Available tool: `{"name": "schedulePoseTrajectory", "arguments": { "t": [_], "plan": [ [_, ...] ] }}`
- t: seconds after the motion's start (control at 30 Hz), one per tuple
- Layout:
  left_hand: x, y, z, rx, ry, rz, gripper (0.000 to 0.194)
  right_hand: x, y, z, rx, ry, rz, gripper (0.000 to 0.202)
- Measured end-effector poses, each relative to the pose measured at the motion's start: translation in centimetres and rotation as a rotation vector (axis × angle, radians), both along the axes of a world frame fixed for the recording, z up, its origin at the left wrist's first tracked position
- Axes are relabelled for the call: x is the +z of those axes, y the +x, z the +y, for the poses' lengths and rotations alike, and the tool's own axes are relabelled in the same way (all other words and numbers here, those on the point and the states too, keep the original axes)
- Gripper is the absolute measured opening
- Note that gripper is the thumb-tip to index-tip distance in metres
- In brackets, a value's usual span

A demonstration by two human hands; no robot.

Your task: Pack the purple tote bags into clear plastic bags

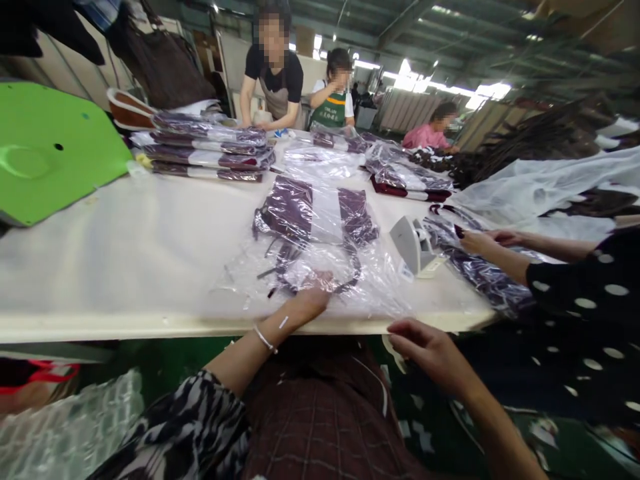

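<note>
A folded dark maroon item with straps, wrapped by a white band, lies in a clear plastic bag [326, 213] on the table in front of me. My left hand [316, 292] is at the near end of the plastic bag, between the strap loops; glare and plastic hide its fingers, so I cannot tell whether it grips. My right hand [425, 347] is just off the table's front edge, thumb and fingers apart, with nothing visible in it. A grey-and-white tape dispenser-like device [413, 247] stands to the right of the plastic bag.
Stacks of bagged maroon items [205, 150] lie at the back left, and more [407, 177] at the back right. A green board [55, 153] stands at left. A co-worker's hands [483, 241] handle a bagged item at right. Several people stand across the table [165, 260].
</note>
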State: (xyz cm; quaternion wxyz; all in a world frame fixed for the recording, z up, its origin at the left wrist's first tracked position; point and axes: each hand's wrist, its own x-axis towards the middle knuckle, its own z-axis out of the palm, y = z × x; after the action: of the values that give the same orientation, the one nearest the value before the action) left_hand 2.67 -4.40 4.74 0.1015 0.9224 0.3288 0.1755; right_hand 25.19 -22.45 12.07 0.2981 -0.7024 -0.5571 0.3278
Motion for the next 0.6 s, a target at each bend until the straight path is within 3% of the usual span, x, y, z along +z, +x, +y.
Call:
{"name": "schedulePoseTrajectory", "arguments": {
  "t": [0.1,0.2,0.27,0.37,0.47,0.6],
  "plan": [
    [-0.5,-0.7,-1.2,-0.032,-0.016,0.020,0.037,-0.5,-5.4,2.3,0.343,0.127,-0.026,0.026],
    [-0.5,-3.4,-1.3,0.099,0.079,0.024,0.047,-2.3,-8.9,5.6,0.556,0.299,-0.108,0.029],
    [-0.8,-5.9,-1.1,0.315,0.135,0.007,0.054,-4.2,-10.2,8.0,0.576,0.373,-0.224,0.032],
    [-2.1,-9.2,-0.9,0.629,0.131,0.012,0.070,-6.6,-11.6,11.4,0.499,0.374,-0.393,0.042],
    [-3.3,-10.5,-1.1,0.665,0.098,0.096,0.081,-7.6,-13.0,13.9,0.516,0.310,-0.503,0.051],
    [-3.7,-10.5,-1.4,0.598,0.118,0.165,0.077,-7.9,-13.9,15.6,0.471,0.247,-0.617,0.042]
  ]
}}
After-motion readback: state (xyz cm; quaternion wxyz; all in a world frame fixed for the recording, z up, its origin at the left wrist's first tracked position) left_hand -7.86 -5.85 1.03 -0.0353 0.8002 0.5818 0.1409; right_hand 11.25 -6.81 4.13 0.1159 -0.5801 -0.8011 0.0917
